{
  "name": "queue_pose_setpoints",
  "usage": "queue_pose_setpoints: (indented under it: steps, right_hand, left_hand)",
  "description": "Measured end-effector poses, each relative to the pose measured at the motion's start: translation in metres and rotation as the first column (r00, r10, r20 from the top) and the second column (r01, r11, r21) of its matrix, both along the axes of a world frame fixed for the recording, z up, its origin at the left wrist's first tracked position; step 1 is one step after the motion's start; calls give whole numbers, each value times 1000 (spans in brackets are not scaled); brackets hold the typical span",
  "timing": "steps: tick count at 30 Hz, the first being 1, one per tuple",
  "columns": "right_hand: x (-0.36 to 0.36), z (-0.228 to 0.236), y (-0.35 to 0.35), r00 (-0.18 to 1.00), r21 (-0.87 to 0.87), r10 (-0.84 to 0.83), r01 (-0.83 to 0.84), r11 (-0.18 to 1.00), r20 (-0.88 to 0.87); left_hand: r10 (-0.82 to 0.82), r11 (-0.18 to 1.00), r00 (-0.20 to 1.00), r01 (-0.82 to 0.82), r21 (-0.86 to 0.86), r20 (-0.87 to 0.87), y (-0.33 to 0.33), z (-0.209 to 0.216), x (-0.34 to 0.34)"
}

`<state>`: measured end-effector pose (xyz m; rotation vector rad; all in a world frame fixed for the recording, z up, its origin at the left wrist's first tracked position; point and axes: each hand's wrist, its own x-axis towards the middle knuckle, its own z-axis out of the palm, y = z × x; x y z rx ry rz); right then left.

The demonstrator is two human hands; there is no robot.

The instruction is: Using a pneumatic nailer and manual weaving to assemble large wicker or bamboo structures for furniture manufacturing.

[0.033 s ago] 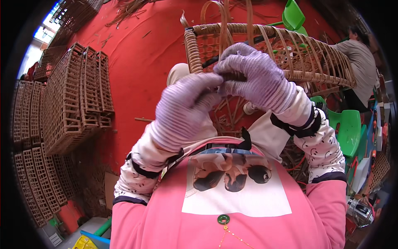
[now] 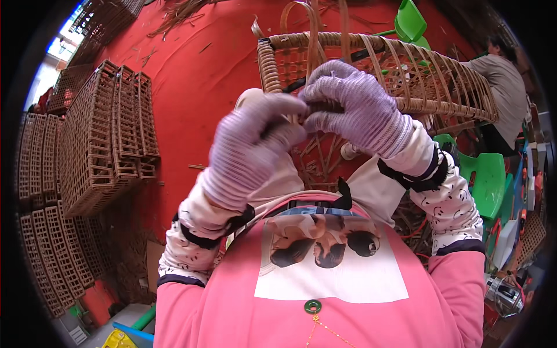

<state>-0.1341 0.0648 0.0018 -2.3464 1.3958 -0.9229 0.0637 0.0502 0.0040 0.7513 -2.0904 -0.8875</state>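
Both of my hands wear lilac-and-white striped knit gloves and meet in front of the near left corner of a long woven rattan frame (image 2: 270,64). My left hand (image 2: 249,145) is blurred, its fingers curled and its thumb bent in toward the right hand. My right hand (image 2: 354,107) is closed, fingers bent down toward the thumb. A sliver of something tan shows between the fingertips, too small to name. Loose flat rattan strips (image 2: 314,40) rise from the frame just behind my right hand.
Stacked brown rattan baskets (image 2: 96,139) stand at left on the red floor covering (image 2: 191,81). At right are a green plastic chair (image 2: 487,182) and a person (image 2: 502,93) in grey beside the frame's far end. Strip scraps (image 2: 319,159) lie below my hands.
My left hand has shifted slightly left, opening a small gap between the two hands where a tan bit shows. My right hand has hardly moved.
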Motion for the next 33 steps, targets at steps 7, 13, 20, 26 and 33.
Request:
queue_pose_setpoints:
  steps: [7, 13, 20, 26, 33]
  right_hand:
    - [6, -1, 4, 993, 12, -86, 86, 996, 85]
    - [3, -6, 2, 993, -79, -51, 59, 995, 109]
    - [4, 0, 3, 997, 26, 4, -6, 1000, 76]
    - [12, 4, 6, 994, 139, 25, -40, 989, 105]
    - [15, -6, 2, 978, -118, -3, -22, 993, -210]
  left_hand:
    - [135, 780, 888, 178, 600, -439, -47, 23, -10]
    - [83, 815, 827, 265, 516, -556, -58, 40, -17]
    - [-334, 901, 898, 394, 183, -287, 9, -3, 19]
    - [-277, 960, 954, 270, -75, -115, 7, -74, 18]
    - [-179, 964, 978, 151, -219, -112, -4, -84, 9]
